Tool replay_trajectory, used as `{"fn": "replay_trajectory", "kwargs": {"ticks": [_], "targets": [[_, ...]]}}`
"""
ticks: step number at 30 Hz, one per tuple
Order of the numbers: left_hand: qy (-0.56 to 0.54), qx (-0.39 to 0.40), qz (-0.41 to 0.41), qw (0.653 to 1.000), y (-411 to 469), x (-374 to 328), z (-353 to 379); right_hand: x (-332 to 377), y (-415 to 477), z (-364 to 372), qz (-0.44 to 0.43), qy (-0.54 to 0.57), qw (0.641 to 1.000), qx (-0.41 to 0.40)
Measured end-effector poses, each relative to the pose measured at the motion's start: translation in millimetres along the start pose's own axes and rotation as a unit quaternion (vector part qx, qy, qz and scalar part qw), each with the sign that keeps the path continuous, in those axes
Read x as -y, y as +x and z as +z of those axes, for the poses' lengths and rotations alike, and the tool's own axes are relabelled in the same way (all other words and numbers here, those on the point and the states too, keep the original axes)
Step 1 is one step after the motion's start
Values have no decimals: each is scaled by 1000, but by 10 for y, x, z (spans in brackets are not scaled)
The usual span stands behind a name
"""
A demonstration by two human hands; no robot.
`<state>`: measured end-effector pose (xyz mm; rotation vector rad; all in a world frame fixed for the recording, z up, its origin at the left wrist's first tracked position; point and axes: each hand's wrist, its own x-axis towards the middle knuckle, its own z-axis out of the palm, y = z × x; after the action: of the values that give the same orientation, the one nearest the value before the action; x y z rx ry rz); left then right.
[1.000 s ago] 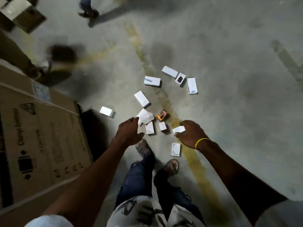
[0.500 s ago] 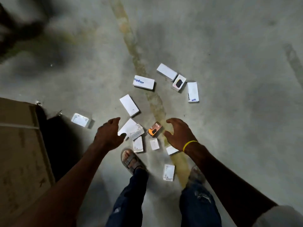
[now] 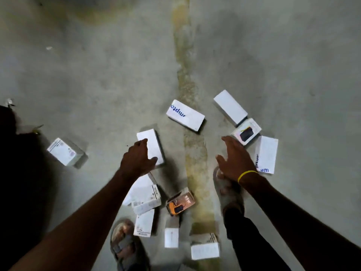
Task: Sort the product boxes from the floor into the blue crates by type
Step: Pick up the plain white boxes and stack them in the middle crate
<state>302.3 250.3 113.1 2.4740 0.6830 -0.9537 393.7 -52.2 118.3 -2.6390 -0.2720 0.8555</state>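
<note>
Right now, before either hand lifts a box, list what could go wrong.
The small white box and the wide white box lie close to the sandalled feet; a step could crush them. The plain white box under the left hand shows no print, so it may be sorted wrongly.

both arms reach down; l hand (image 3: 138,158) half-curled, r hand (image 3: 234,160) splayed.

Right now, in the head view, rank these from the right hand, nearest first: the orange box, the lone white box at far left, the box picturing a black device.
1. Box picturing a black device: just beyond the fingertips of the right hand.
2. Orange box: lower left of the hand.
3. Lone white box: far left.
</note>
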Motion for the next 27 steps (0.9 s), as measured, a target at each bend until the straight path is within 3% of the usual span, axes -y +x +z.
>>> {"fn": "replay_trajectory", "kwargs": {"ticks": [6, 12, 16, 21, 23, 25, 27], "targets": [[-145, -37, -162, 975, 1068, 66, 648, -474, 1262, 322, -57, -50, 997, 14], [-231, -70, -300, 923, 1428, 15, 1003, -236, 2092, 723, -130, -109, 985, 12], [-242, -68, -343, 905, 1468, -11, 1119, 109, 2384, 959, -130, -167, 977, 23], [-316, -101, -314, 889, 1406, 147, 1095, 352, 2349, 1041, -80, -169, 981, 46], [-481, -106, -309, 813, 1264, 171, 942, 425, 2207, 939, -3, -79, 994, 74], [-671, -53, -283, 683, 1019, 153, 709, 534, 1990, 770, 85, 123, 979, 135], [-785, 25, -237, 572, 724, 185, 478, 677, 1719, 547, 150, 355, 891, 241]]}}
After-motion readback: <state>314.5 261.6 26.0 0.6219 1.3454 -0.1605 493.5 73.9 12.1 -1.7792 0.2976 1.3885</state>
